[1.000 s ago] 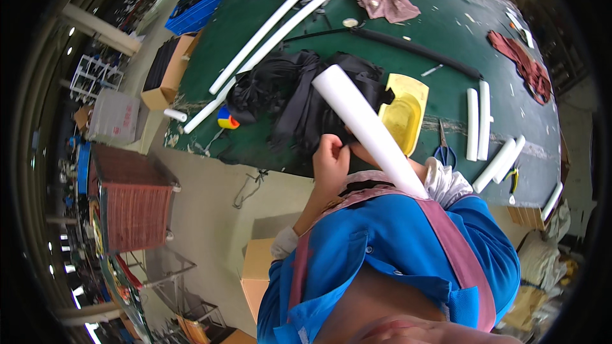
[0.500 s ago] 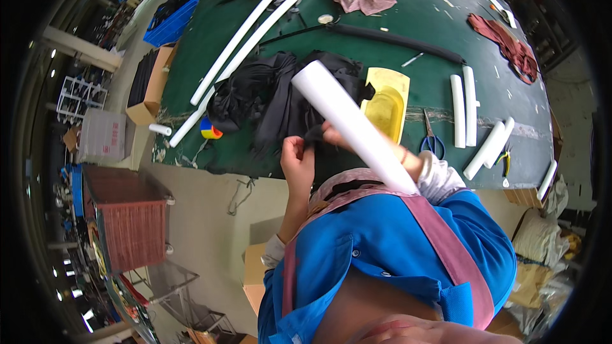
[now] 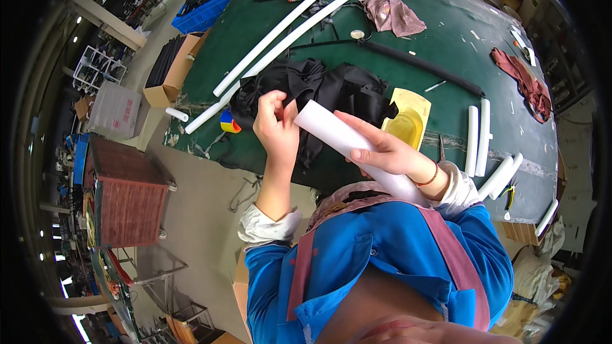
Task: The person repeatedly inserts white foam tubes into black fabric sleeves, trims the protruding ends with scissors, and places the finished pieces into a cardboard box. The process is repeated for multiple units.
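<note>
White foam tube [image 3: 344, 139] now lower, right hand [image 3: 382, 151] gripping, left hand [image 3: 275, 124] at its end.

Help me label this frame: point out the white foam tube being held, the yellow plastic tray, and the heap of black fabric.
white foam tube [image 3: 331, 132], head view, upper shaft.
yellow plastic tray [image 3: 408, 121], head view, inner bottom.
heap of black fabric [image 3: 344, 89], head view, middle fold.
</note>
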A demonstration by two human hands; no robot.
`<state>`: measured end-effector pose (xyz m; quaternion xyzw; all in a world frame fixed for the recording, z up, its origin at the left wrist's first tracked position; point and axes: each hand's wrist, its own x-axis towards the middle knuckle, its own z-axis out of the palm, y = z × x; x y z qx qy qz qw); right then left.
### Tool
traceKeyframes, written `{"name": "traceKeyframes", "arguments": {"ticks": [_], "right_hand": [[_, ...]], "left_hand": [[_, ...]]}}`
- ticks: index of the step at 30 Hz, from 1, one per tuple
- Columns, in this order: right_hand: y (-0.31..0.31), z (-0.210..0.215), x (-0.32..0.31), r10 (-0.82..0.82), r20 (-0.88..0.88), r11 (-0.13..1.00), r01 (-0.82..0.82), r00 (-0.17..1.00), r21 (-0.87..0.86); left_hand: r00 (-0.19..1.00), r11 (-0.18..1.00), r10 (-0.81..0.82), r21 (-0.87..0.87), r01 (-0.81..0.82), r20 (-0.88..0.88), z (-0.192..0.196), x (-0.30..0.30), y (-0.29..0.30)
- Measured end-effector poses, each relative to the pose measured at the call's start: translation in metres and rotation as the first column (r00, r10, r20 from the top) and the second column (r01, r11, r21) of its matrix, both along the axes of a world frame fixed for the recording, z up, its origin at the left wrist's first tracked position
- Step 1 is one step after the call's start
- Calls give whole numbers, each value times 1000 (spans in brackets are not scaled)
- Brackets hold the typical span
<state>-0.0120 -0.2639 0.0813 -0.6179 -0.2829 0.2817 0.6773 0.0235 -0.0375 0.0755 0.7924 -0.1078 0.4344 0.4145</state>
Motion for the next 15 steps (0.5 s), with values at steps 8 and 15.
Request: {"name": "traceKeyframes", "arguments": {"ticks": [8, 15], "right_hand": [[20, 9, 21, -53, -190, 998, 56, 980, 12], [22, 0, 30, -122, -322, 962, 192, 939, 195]], "left_hand": [[993, 993, -116, 32, 115, 8, -30, -4, -17], [997, 994, -75, 78, 74, 17, -50, -8, -36]]}}
